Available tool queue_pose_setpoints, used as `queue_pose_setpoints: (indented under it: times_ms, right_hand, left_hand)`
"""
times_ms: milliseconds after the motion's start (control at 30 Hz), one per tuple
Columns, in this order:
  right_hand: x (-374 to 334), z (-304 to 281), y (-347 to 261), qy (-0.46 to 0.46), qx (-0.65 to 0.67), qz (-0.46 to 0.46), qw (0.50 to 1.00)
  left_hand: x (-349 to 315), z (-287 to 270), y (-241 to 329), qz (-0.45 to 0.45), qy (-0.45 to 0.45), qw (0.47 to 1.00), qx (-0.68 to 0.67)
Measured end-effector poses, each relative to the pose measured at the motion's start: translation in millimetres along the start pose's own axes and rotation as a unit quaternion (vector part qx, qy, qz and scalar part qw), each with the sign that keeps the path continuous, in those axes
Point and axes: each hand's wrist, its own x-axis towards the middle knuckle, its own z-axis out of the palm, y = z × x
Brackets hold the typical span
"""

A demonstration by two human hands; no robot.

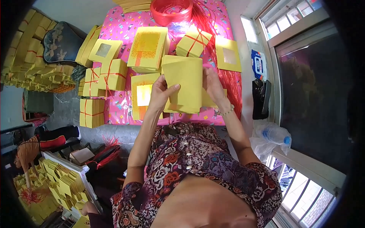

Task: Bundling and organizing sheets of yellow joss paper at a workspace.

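A stack of folded yellow paper [185,81] stands in front of me over the near part of the table. My left hand [161,93] grips its left edge, the thumb lying across the front sheet. My right hand [214,86] is held flat along the right edge, fingers stretched upward and partly hidden at the paper's side. Just left of the stack lies a yellow pile [143,95] with an orange print and a bright square. Behind it is a larger printed yellow pile [146,49].
Bundles tied with red strips [113,75] sit at the table's left. A red coil [172,11] lies at the back, with red strips [232,91] down the right side. A window [311,83] is on the right. At lower left another person [27,152] bends over yellow paper.
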Motion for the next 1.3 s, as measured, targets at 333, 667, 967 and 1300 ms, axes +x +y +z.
queue_pose_setpoints:
  times_ms: [333,667,967,1300]
  right_hand:
    - [-9,20,3,0.059,-0.195,-0.076,0.976]
    - [-13,16,0,0.068,-0.063,-0.010,0.996]
    - [-16,18,-7,0.079,-0.069,-0.028,0.994]
    - [-21,26,-13,0.070,-0.092,-0.051,0.992]
  left_hand:
    - [6,16,1,0.021,0.022,0.999,-0.018]
    - [4,22,16,-0.085,-0.032,0.981,-0.174]
    - [0,21,18,-0.129,-0.061,0.973,-0.180]
    - [-6,23,19,-0.127,-0.089,0.956,-0.248]
